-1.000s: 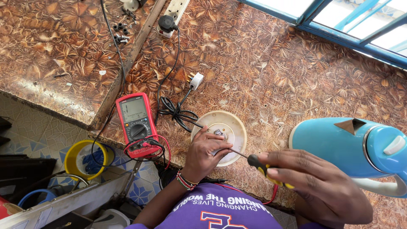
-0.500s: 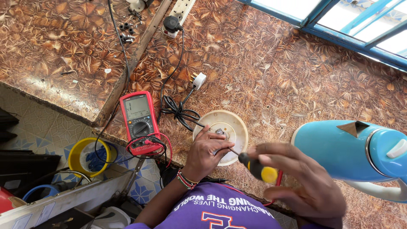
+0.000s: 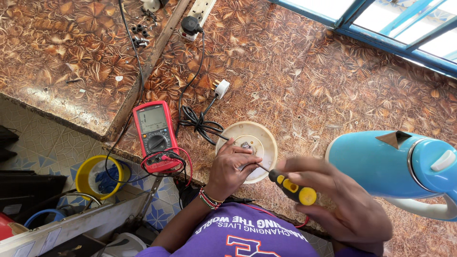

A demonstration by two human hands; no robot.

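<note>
On the desk, just left of the blue electric kettle [image 3: 404, 164], the left hand [image 3: 231, 166] pinned the round cream kettle base [image 3: 254, 143] while the right hand [image 3: 342, 204], closed around a yellow-and-black screwdriver [image 3: 288, 186], apparently worked a screw there, needing steady tip pressure.

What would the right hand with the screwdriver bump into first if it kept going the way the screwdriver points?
Probably the round cream base. The right hand aims the screwdriver left, at its middle, where the left hand fingers rest close by. The tip seems almost there, though depth is hard to judge.
</note>
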